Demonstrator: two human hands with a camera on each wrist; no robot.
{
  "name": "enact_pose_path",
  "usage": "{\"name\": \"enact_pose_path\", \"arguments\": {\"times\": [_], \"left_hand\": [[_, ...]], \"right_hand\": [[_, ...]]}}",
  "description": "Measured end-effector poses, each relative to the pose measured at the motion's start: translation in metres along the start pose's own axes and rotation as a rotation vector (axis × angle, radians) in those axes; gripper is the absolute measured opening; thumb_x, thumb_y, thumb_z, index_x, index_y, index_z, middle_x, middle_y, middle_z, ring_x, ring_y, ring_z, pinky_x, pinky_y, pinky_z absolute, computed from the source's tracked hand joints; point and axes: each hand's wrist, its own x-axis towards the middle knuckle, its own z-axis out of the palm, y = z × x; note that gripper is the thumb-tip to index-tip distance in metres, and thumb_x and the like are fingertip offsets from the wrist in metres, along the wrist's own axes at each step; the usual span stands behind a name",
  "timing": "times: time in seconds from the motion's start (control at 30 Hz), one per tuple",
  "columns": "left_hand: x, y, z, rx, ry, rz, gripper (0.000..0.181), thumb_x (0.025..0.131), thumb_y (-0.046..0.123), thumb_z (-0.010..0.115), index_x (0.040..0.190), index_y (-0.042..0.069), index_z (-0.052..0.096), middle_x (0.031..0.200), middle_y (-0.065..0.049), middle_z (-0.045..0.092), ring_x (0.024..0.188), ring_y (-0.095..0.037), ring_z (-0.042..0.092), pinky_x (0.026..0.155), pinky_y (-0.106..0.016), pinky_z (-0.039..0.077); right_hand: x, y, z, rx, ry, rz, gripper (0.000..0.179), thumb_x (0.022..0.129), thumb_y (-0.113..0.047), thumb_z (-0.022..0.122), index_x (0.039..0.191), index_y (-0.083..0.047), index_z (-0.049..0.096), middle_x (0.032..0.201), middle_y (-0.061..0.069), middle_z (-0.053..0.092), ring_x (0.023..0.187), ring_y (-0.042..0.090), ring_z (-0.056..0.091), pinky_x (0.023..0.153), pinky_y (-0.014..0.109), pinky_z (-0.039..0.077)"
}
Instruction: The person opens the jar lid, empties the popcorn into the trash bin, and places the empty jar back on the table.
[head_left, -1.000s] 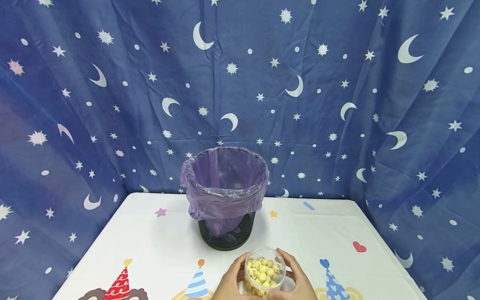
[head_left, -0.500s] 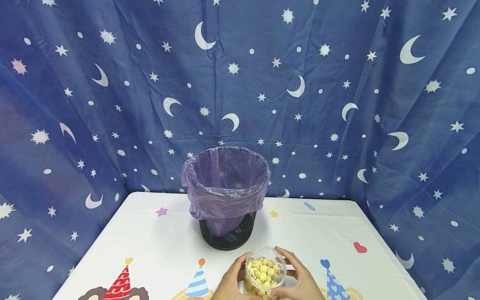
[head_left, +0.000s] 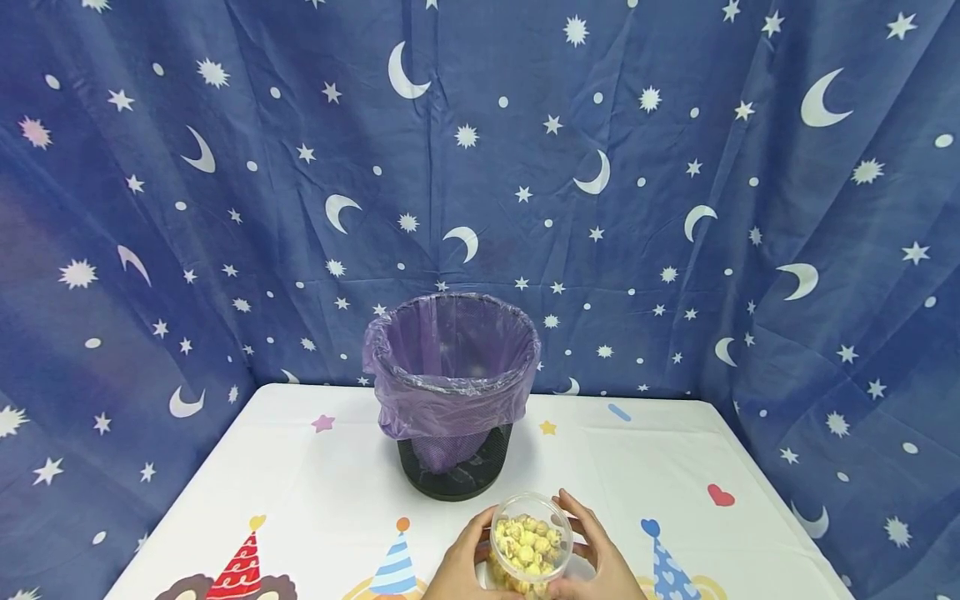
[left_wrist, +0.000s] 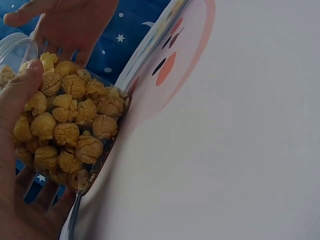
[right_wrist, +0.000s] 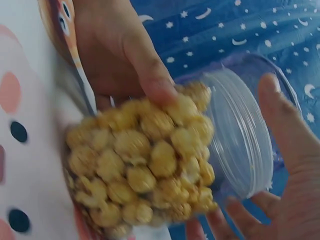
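A clear plastic jar (head_left: 529, 546) of yellow popcorn stands near the front edge of the white table, its wide mouth uncovered. My left hand (head_left: 461, 562) grips it from the left, the thumb (left_wrist: 27, 82) pressed to its side in the left wrist view. On the other side is my right hand (head_left: 596, 558), fingers spread around the jar. The right wrist view shows the right thumb (right_wrist: 282, 115) held off the threaded rim (right_wrist: 240, 132). Rounded popcorn pieces (right_wrist: 142, 160) fill the lower part of the jar.
Beyond the jar stands a black mesh wastebasket (head_left: 450, 479) lined with a purple bag (head_left: 450, 408). The tablecloth (head_left: 322, 483) has printed party hats, stars and a heart. Blue star-and-moon curtains (head_left: 480, 167) close off the back and both sides.
My right hand's fingers have spread and eased slightly away from the jar. The left hand keeps its grip, and the jar stays in place.
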Motion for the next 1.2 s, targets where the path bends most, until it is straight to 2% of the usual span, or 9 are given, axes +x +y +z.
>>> {"name": "enact_pose_path", "arguments": {"times": [0.17,0.3,0.5,0.67,0.73,0.87,0.93,1.03,1.2], "left_hand": [[0.000,0.000,0.001,-0.015,0.004,0.001,0.097,0.074,0.028,0.088,0.151,0.014,0.032,0.140,-0.010,0.048,0.119,-0.007,0.053,0.098,-0.026,0.052],[0.000,-0.001,0.002,-0.031,0.006,0.002,0.096,0.074,0.027,0.088,0.151,0.015,0.032,0.140,-0.010,0.048,0.120,-0.007,0.053,0.099,-0.025,0.051],[-0.001,-0.002,0.002,-0.041,0.003,0.007,0.095,0.074,0.026,0.088,0.151,0.013,0.033,0.139,-0.011,0.048,0.119,-0.007,0.053,0.099,-0.024,0.051],[0.000,-0.002,0.001,-0.035,-0.002,0.025,0.095,0.075,0.024,0.087,0.151,0.010,0.032,0.139,-0.014,0.047,0.118,-0.008,0.054,0.098,-0.024,0.051],[-0.001,-0.002,0.000,-0.034,-0.003,0.022,0.095,0.075,0.025,0.087,0.151,0.011,0.032,0.139,-0.014,0.047,0.118,-0.008,0.054,0.098,-0.024,0.051],[-0.002,-0.002,-0.001,-0.031,-0.001,0.008,0.095,0.075,0.026,0.087,0.151,0.012,0.032,0.139,-0.012,0.048,0.118,-0.006,0.053,0.098,-0.024,0.051],[-0.002,-0.001,0.000,-0.031,-0.001,0.005,0.095,0.075,0.026,0.087,0.151,0.012,0.032,0.139,-0.011,0.048,0.118,-0.006,0.053,0.098,-0.024,0.051],[-0.001,-0.001,0.000,-0.031,-0.002,0.016,0.095,0.075,0.025,0.087,0.151,0.011,0.032,0.140,-0.013,0.047,0.119,-0.007,0.053,0.099,-0.024,0.051],[-0.001,0.000,0.001,-0.026,0.004,0.033,0.095,0.074,0.023,0.088,0.151,0.011,0.032,0.140,-0.015,0.048,0.120,-0.007,0.053,0.099,-0.025,0.051]], "right_hand": [[-0.002,-0.003,0.009,-0.024,0.083,0.032,0.093,0.069,-0.008,0.088,0.148,-0.008,0.039,0.147,0.018,0.040,0.124,0.036,0.050,0.089,0.027,0.054],[0.000,-0.002,0.010,-0.058,0.101,0.060,0.093,0.067,-0.013,0.090,0.146,-0.007,0.042,0.143,0.016,0.043,0.124,0.038,0.049,0.087,0.027,0.054],[0.003,0.000,0.005,-0.033,0.033,0.110,0.093,0.069,-0.017,0.090,0.148,-0.013,0.040,0.145,0.015,0.042,0.118,0.030,0.050,0.085,0.027,0.055],[0.007,0.002,-0.003,-0.028,-0.037,0.084,0.091,0.072,-0.017,0.088,0.150,-0.016,0.040,0.147,0.014,0.040,0.113,0.018,0.050,0.087,0.026,0.055],[0.010,0.003,-0.005,-0.027,-0.064,0.062,0.089,0.074,-0.016,0.087,0.150,-0.017,0.040,0.149,0.016,0.040,0.114,0.018,0.049,0.088,0.028,0.055],[0.011,0.004,-0.008,-0.010,-0.098,0.015,0.087,0.077,-0.012,0.084,0.151,-0.015,0.038,0.151,0.020,0.038,0.119,0.028,0.048,0.088,0.031,0.054],[0.009,0.003,-0.007,-0.011,-0.082,0.012,0.089,0.077,-0.013,0.085,0.152,-0.016,0.037,0.151,0.019,0.038,0.122,0.028,0.049,0.089,0.029,0.054],[0.003,0.004,-0.002,-0.003,-0.012,-0.013,0.091,0.075,-0.010,0.085,0.151,-0.012,0.036,0.149,0.020,0.038,0.122,0.022,0.051,0.088,0.029,0.054],[-0.006,0.007,0.015,-0.033,0.127,-0.070,0.093,0.071,-0.002,0.085,0.149,0.002,0.034,0.141,0.023,0.041,0.114,0.002,0.050,0.085,0.028,0.054]]}}
